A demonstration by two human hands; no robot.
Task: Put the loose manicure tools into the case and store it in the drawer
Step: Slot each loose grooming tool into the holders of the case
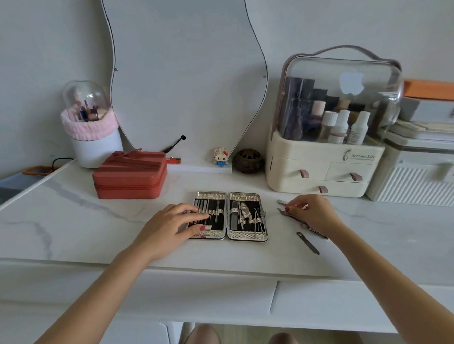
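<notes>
Open manicure case (230, 216) flat on table (91, 228), left hand (174, 227) resting relaxed on its left half, right hand (314, 213) pinching loose nippers (284, 211), nail file (308, 243) just beside

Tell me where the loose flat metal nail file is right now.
In the head view, the flat metal nail file lies alone on the white marble tabletop, right of the open silver manicure case, just below the right hand.

A silver-edged, black-lined manicure case (230, 217) is lying opened flat on the bench, its two halves holding steel tools in loops; the left hand (168, 227) is resting its fingers on the left half. Slim steel loose tools (282, 207) are lying under the fingertips of the right hand (313, 213), which is touching them. A dark metal nail file (308, 243) is lying flat just nearer than that hand.
</notes>
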